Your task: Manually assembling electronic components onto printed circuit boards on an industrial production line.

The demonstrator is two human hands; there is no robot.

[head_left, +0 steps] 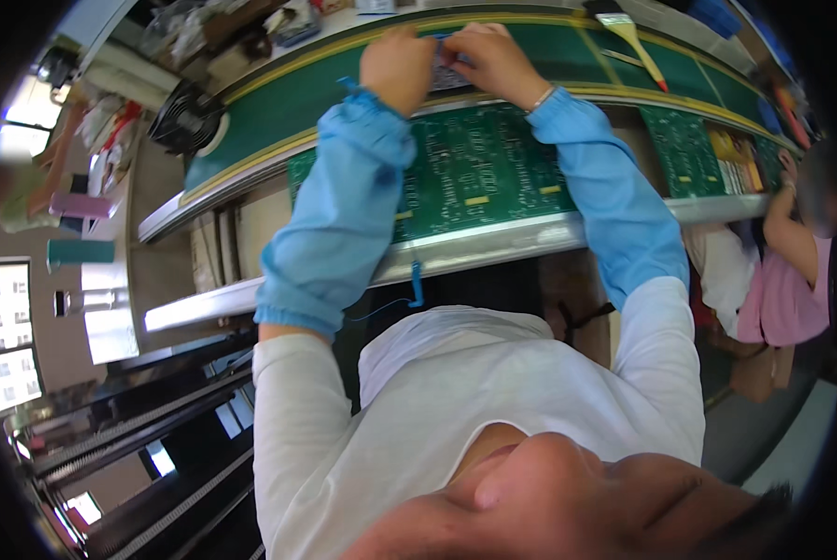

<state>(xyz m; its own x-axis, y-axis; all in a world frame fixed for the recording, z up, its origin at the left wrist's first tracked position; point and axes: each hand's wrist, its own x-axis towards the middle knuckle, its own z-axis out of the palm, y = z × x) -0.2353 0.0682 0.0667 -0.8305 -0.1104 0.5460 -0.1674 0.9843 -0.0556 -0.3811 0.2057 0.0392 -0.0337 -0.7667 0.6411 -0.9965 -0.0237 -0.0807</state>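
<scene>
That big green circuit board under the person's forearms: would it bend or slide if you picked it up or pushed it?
The green circuit board lies flat, apparently unsagging under both sleeves, so it is probably stiff. It looks thin, so likely light for its size. On the smooth metal ledge it might slide easily.

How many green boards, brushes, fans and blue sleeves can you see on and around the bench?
Green circuit boards: 2, a large one under the person's arms and a smaller one to its right.
Brushes: 1, yellow-handled, on the green belt.
Fans: 1, black.
Blue sleeve covers: 2, one behind the left hand, one behind the right hand.
Total: 6
</scene>
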